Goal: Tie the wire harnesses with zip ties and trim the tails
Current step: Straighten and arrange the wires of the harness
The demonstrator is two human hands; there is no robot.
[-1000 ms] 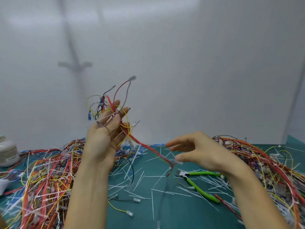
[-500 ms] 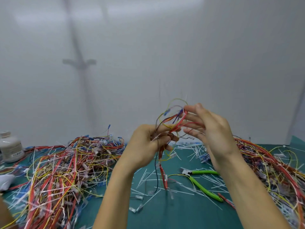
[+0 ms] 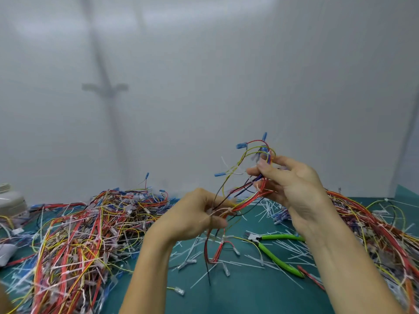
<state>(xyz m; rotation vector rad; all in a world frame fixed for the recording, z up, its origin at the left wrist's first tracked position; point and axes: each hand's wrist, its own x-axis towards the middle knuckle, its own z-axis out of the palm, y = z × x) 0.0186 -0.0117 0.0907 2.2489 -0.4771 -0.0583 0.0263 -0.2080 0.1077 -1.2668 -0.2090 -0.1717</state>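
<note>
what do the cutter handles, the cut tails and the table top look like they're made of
The cutter handles look like soft plastic or rubber sleeves: matte, bright green. The cutter head is dull grey, probably metal. The cut tails are thin, straight, pale translucent strips, likely nylon. The table top is a smooth teal sheet with faint sheen, perhaps a vinyl or rubber mat.
</note>
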